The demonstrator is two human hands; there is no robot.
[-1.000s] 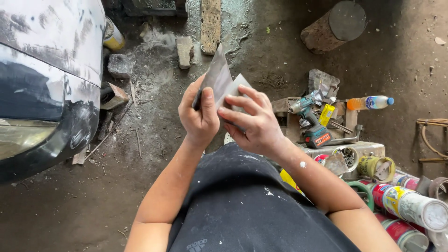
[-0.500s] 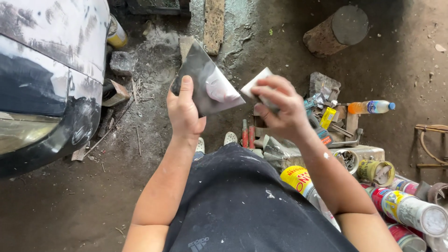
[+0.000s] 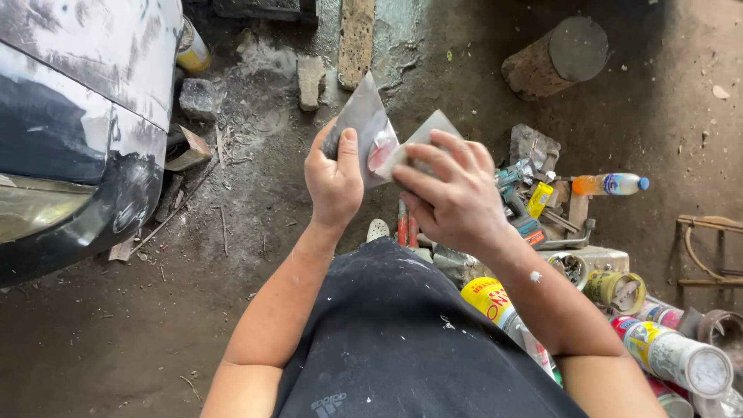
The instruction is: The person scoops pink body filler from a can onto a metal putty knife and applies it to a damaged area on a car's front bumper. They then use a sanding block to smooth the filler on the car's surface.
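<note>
Left hand (image 3: 334, 179) grips a grey metal spreader plate (image 3: 362, 124), held tilted above the dirt floor (image 3: 93, 340), a pinkish filler smear (image 3: 382, 153) on it. Right hand (image 3: 453, 197) grasps a smaller scraper (image 3: 424, 135), edge touching the plate. Risk: filler sliding off the tilted plate, or the scraper slipping onto the thumb. Sanded car bumper (image 3: 70, 139) left; spray cans (image 3: 673, 352), bottle (image 3: 611, 184) and tools crowd the right.
</note>
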